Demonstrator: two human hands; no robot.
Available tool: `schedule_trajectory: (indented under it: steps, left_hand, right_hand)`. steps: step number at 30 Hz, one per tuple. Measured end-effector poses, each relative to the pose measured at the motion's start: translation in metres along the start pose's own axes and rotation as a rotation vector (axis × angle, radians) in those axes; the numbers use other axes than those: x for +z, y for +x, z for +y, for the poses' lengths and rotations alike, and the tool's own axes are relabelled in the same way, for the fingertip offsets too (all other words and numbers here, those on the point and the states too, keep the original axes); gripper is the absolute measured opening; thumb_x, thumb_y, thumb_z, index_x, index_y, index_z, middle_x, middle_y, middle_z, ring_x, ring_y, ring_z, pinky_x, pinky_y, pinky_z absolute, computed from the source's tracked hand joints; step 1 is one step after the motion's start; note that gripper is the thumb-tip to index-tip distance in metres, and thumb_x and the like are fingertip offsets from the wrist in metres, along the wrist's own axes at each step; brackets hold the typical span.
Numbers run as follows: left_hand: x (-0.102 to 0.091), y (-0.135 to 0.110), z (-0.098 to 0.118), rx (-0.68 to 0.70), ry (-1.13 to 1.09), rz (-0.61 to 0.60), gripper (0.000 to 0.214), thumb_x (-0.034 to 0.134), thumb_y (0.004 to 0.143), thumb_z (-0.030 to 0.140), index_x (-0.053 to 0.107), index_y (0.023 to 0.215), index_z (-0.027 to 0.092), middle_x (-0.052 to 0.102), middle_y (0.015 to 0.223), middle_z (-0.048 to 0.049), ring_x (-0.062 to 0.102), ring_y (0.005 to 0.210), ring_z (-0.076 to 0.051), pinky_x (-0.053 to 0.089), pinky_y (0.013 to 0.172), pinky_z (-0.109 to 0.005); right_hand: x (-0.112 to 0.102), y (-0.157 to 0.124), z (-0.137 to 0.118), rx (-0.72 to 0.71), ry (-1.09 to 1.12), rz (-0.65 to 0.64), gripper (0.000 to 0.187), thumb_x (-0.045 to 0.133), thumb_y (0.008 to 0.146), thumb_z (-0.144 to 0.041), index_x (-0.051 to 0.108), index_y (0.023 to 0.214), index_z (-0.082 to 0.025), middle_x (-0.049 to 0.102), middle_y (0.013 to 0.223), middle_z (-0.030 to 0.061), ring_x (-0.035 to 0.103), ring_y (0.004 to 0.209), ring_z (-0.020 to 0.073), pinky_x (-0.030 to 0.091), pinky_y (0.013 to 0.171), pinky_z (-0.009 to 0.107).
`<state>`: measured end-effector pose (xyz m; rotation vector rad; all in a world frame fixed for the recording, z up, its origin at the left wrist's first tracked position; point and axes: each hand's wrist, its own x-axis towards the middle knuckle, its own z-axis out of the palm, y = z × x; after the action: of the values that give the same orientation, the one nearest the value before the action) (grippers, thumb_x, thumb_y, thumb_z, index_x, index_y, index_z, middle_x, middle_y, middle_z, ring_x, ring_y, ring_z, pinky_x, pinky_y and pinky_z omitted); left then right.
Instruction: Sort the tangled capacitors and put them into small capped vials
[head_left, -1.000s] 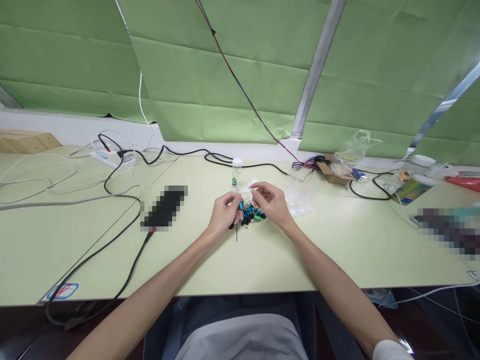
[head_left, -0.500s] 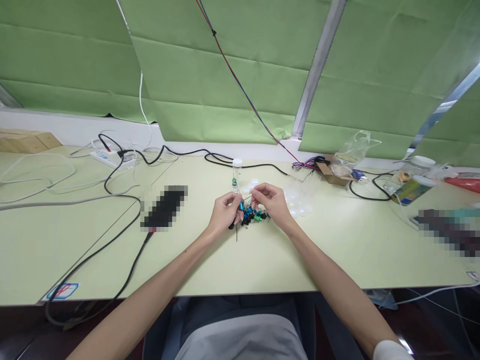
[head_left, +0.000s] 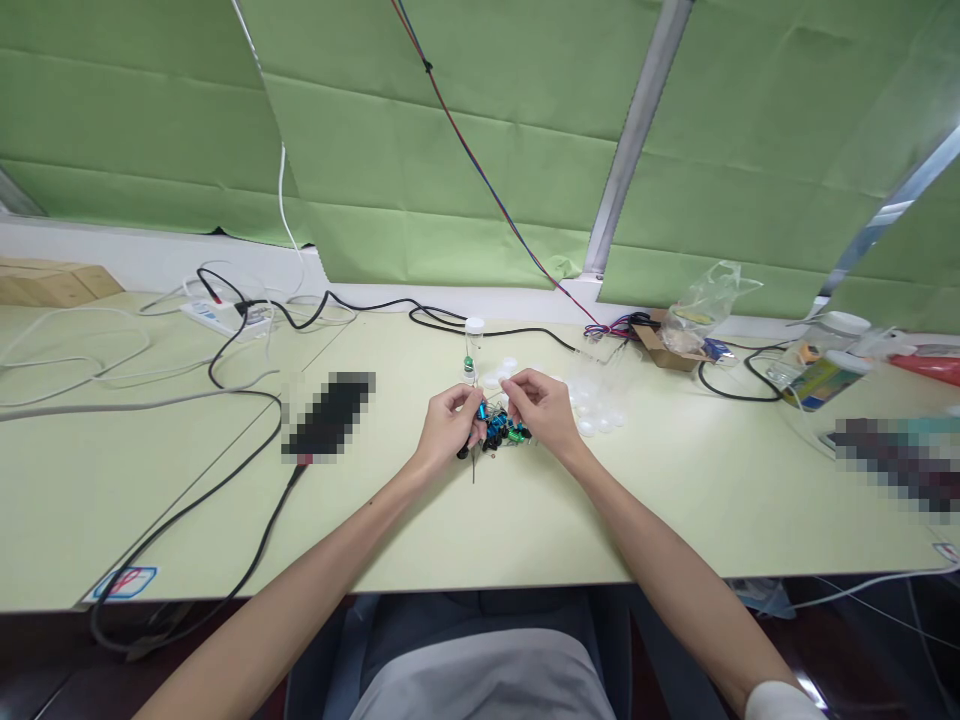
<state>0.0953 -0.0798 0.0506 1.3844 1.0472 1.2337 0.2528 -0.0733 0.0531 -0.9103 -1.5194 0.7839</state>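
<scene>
For such fine fingerwork it would be best, I think, that the left hand [head_left: 452,425] holds the small blue part [head_left: 482,410] firmly, while the right hand [head_left: 544,408], just beside it, works gently over the pile of small parts [head_left: 504,430]. The left fingers pinch this blue part; the right fingertips are nearly together, but I cannot tell if they hold something.

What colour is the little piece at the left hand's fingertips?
The little piece is blue, in the head view.
</scene>
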Motion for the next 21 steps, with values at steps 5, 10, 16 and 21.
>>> schedule_trajectory:
  steps: [5,10,16,21]
  left_hand:
    - [-0.0002,-0.0001,-0.0003,0.006,0.013,0.000,0.026,0.054,0.092,0.037,0.052,0.073,0.019,0.054,0.044,0.0023,0.041,0.031,-0.008,0.032,0.039,-0.020]
    - [0.0001,0.0001,-0.0003,0.009,0.016,0.005,0.025,0.054,0.092,0.035,0.052,0.074,0.018,0.054,0.044,0.0023,0.041,0.031,-0.008,0.032,0.039,-0.020]
    - [-0.0003,0.0005,-0.0010,0.004,0.014,0.004,0.025,0.054,0.092,0.035,0.052,0.074,0.018,0.055,0.045,0.0021,0.041,0.032,-0.008,0.031,0.038,-0.019]
    - [-0.0011,0.0008,-0.0027,-0.007,0.000,0.007,0.024,0.056,0.091,0.035,0.052,0.074,0.018,0.054,0.043,0.0026,0.041,0.032,-0.007,0.031,0.038,-0.019]
  right_hand:
    - [-0.0003,0.0005,-0.0003,0.086,0.107,-0.046,0.031,0.065,0.084,-0.049,0.060,0.080,-0.018,0.058,0.049,-0.0038,0.050,0.035,0.0097,0.040,0.036,0.021]
    - [0.0001,0.0013,-0.0013,0.121,0.218,-0.086,0.030,0.066,0.084,-0.048,0.059,0.081,-0.018,0.060,0.050,-0.0039,0.050,0.035,0.0099,0.040,0.034,0.021]
    - [0.0001,0.0021,-0.0044,0.122,0.210,-0.104,0.032,0.068,0.081,-0.048,0.060,0.079,-0.017,0.060,0.052,-0.0035,0.051,0.037,0.0095,0.042,0.038,0.021]
    - [-0.0019,0.0038,-0.0047,0.106,0.209,-0.131,0.030,0.071,0.079,-0.045,0.061,0.075,-0.017,0.059,0.052,-0.0033,0.052,0.039,0.0099,0.041,0.039,0.022]
